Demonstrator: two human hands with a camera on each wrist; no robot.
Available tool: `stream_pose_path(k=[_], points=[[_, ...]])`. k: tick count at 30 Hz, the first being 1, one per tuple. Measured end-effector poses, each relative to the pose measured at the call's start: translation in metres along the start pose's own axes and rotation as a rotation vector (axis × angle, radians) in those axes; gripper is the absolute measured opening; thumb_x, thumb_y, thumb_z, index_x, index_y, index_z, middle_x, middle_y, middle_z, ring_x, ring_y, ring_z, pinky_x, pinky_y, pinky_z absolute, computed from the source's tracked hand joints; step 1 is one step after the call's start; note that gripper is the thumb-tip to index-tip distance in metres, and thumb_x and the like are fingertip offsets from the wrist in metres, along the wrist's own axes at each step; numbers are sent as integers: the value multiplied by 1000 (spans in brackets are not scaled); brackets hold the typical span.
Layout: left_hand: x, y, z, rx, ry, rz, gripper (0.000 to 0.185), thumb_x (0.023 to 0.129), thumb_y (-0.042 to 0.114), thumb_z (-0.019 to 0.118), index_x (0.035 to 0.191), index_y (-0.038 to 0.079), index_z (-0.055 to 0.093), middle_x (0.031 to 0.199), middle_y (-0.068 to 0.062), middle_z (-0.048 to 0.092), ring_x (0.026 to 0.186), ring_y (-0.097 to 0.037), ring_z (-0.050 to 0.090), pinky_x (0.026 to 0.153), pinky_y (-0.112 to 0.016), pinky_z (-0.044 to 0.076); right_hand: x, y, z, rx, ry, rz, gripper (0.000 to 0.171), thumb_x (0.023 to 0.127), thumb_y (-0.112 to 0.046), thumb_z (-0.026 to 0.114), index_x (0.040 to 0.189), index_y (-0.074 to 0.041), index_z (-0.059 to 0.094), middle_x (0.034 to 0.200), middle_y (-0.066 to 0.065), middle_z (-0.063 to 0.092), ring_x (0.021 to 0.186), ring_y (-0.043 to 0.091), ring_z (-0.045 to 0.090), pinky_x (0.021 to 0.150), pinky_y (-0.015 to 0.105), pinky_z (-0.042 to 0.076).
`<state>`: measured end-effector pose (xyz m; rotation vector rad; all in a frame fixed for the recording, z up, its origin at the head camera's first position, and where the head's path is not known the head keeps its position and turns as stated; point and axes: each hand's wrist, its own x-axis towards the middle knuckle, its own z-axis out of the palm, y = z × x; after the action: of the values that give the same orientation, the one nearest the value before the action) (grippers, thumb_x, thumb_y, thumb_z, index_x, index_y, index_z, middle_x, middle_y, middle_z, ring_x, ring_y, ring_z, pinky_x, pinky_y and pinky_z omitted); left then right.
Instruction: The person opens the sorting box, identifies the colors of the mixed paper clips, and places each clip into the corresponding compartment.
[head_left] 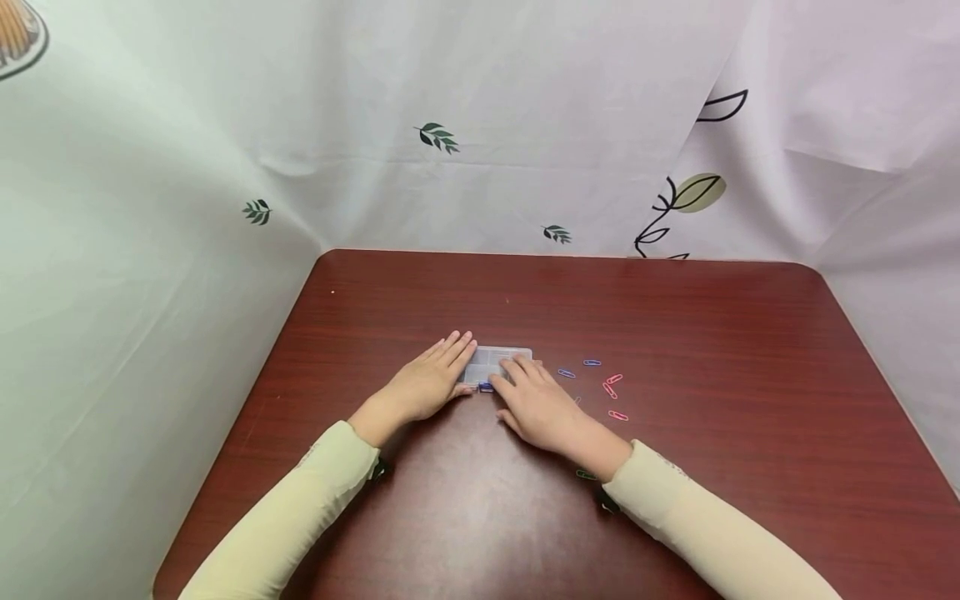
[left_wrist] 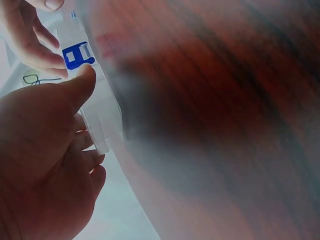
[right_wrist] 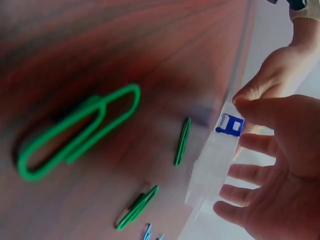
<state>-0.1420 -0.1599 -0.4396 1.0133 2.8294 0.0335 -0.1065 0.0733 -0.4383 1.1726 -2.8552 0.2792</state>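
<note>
A small clear plastic box (head_left: 491, 357) with compartments lies flat on the table, its lid down. On its front side is a blue latch (left_wrist: 78, 56). My left hand (head_left: 422, 385) holds the box's left end, thumb at the front beside the latch and fingers along the far side. My right hand (head_left: 546, 410) rests its fingertips over the right part of the lid, fingers only slightly bent, the thumb off to the front. The right hand hides much of the box's right end.
Loose paper clips lie right of the box: blue clips (head_left: 567, 373), pink-red clips (head_left: 618, 415) and green clips (right_wrist: 183, 142). One green clip (head_left: 586, 475) is close to my right forearm. The dark red wooden table (head_left: 712, 350) meets white printed cloth (head_left: 480, 83) behind and at the sides.
</note>
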Motion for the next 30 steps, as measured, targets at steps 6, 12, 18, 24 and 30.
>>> stream_pose_path(k=[6,12,18,24,30], points=[[0,0,0,-15,23,3,71,104,37,55,156,-5,29,163,-22,27,152,-36,24,126,-42,20,5,-8,4,-16,42,54,34,95,-20,70,122,-3,59,137,25,53,131,44,48,108,59,43],[1,0,-3,-36,16,-4,71,104,36,56,157,-4,29,164,-21,27,152,-36,25,125,-44,22,17,-14,6,3,112,108,14,97,-9,63,107,0,65,125,26,59,116,42,53,99,55,50],[4,-2,0,-45,8,1,72,104,38,55,157,-4,28,164,-21,26,153,-36,24,126,-44,21,18,-14,3,74,83,162,16,92,2,60,107,0,66,130,26,57,121,42,50,101,56,49],[4,-3,1,-49,-8,-8,72,105,38,55,158,-3,27,165,-20,23,153,-35,23,126,-43,20,17,-16,3,105,24,174,4,91,-3,67,91,-7,69,141,27,51,130,46,44,110,59,41],[6,-4,0,-58,-13,-13,73,104,38,56,158,-2,28,165,-19,25,153,-35,24,126,-43,21,15,-9,-1,163,-19,167,13,94,0,62,104,-6,65,145,24,50,134,43,43,112,59,40]])
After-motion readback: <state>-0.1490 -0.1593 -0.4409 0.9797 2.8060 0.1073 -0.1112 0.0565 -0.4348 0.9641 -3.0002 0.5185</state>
